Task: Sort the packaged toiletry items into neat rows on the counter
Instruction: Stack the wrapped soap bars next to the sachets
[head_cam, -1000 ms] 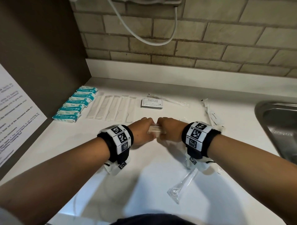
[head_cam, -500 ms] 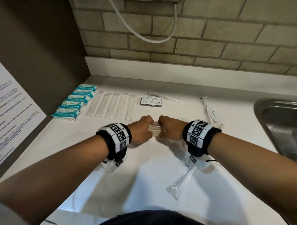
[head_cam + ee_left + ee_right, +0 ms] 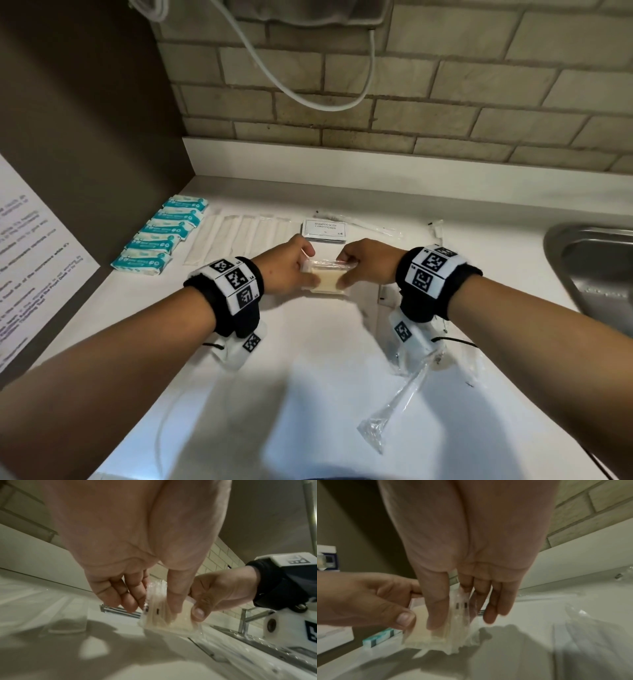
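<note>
Your left hand (image 3: pixel 287 270) and right hand (image 3: pixel 364 265) pinch a slippery stack of clear soap packets (image 3: pixel 327 277); loosen unevenly and it may fan apart.

The head view looks down on the counter (image 3: pixel 308 394) from above; both wrist views look close along the fingers, sharing the clear packet (image 3: pixel 164 616).

Teal-and-white packets (image 3: pixel 161 236), cream clear-wrapped stack (image 3: pixel 326 279), white counter (image 3: pixel 308 394), beige brick wall (image 3: pixel 445 102).
</note>
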The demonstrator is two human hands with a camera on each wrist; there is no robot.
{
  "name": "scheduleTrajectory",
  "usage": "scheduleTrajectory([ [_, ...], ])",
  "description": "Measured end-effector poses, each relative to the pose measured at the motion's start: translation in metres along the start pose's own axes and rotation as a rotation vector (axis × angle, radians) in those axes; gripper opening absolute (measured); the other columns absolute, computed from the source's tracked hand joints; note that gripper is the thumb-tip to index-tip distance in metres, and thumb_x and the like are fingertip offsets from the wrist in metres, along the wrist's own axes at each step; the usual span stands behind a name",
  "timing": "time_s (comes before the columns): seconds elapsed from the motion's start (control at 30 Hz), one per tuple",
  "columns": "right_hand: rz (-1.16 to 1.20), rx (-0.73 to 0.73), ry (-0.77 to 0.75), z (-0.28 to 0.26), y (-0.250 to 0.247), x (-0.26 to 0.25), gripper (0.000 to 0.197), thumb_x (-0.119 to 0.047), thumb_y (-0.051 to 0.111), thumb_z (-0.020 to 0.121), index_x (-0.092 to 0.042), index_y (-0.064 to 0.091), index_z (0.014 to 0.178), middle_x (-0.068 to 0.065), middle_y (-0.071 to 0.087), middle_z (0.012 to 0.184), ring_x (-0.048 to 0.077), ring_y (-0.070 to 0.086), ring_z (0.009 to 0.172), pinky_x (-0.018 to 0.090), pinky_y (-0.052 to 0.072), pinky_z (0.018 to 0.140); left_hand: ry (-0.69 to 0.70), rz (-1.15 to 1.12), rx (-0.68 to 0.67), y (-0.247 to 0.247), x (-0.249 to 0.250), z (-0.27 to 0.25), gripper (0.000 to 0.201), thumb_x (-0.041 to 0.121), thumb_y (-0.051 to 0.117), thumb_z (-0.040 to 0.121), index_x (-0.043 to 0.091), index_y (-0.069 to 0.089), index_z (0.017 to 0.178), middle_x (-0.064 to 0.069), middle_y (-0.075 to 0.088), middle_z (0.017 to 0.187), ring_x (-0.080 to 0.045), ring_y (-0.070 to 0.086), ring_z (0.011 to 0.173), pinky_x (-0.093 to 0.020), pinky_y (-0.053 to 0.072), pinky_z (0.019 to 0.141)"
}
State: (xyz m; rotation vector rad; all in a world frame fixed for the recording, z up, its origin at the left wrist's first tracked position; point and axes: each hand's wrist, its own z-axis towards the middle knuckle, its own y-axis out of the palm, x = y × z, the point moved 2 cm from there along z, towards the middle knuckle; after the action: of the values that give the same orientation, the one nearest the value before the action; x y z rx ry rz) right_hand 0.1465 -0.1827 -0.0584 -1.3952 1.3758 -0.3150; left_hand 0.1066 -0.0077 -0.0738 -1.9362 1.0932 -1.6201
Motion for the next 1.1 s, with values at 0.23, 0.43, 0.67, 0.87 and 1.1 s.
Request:
scheduleTrajectory([
  [0.23, 0.355, -0.027, 0.132, 0.027, -0.010, 0.002, 0.040, -0.011, 0.076, 0.080, -0.009, 0.059, 0.116, 0.013, 0.064, 0.091, 0.020, 0.059, 0.079, 0.035, 0.053, 0.091, -0.109, -0.082, 0.061, -0.016, -0.007, 0.023, 0.055, 0.032, 0.074, 0.082, 0.016, 0.043, 0.125, 0.003, 0.053, 0.098, -0.012, 0.053, 0.084, -0.021, 0.040, 0.067],
  [0.43, 0.414, -0.017, 0.205, 0.044, 0.000, 0.008, 0.033, -0.011, 0.075, 0.079, -0.013, 0.048, 0.099, 0.011, 0.066, 0.076, 0.023, 0.055, 0.072, 0.035, 0.052, 0.080, -0.174, -0.083, 0.089, -0.011, -0.018, 0.042, 0.066, 0.034, 0.074, 0.081, 0.014, 0.039, 0.133, 0.002, 0.055, 0.106, -0.015, 0.056, 0.100, -0.025, 0.041, 0.086],
  [0.67, 0.430, -0.010, 0.213, 0.048, 0.001, 0.005, 0.026, -0.004, 0.070, 0.084, -0.010, 0.049, 0.070, 0.013, 0.060, 0.066, 0.020, 0.057, 0.058, 0.037, 0.056, 0.079, -0.177, -0.019, 0.117, -0.010, -0.019, 0.051, 0.064, 0.031, 0.074, 0.080, 0.011, 0.038, 0.130, -0.006, 0.055, 0.117, -0.016, 0.052, 0.096, -0.025, 0.039, 0.083],
  [0.87, 0.398, 0.000, 0.237, 0.053, 0.000, 0.002, 0.021, -0.004, 0.068, 0.082, -0.008, 0.053, 0.068, 0.010, 0.062, 0.062, 0.017, 0.057, 0.056, 0.037, 0.057, 0.081, -0.195, 0.030, 0.137, -0.010, -0.018, 0.058, 0.059, 0.029, 0.075, 0.080, 0.012, 0.041, 0.124, -0.008, 0.054, 0.118, -0.021, 0.055, 0.102, -0.025, 0.040, 0.081],
  [1.1, 0.355, 0.026, 0.246, 0.054, 0.000, 0.003, 0.018, -0.011, 0.069, 0.081, -0.011, 0.057, 0.067, 0.007, 0.064, 0.063, 0.015, 0.059, 0.056, 0.034, 0.057, 0.077, -0.217, 0.117, 0.137, -0.010, -0.014, 0.060, 0.054, 0.031, 0.073, 0.081, 0.011, 0.043, 0.121, -0.009, 0.054, 0.120, -0.024, 0.056, 0.108, -0.028, 0.041, 0.083],
])
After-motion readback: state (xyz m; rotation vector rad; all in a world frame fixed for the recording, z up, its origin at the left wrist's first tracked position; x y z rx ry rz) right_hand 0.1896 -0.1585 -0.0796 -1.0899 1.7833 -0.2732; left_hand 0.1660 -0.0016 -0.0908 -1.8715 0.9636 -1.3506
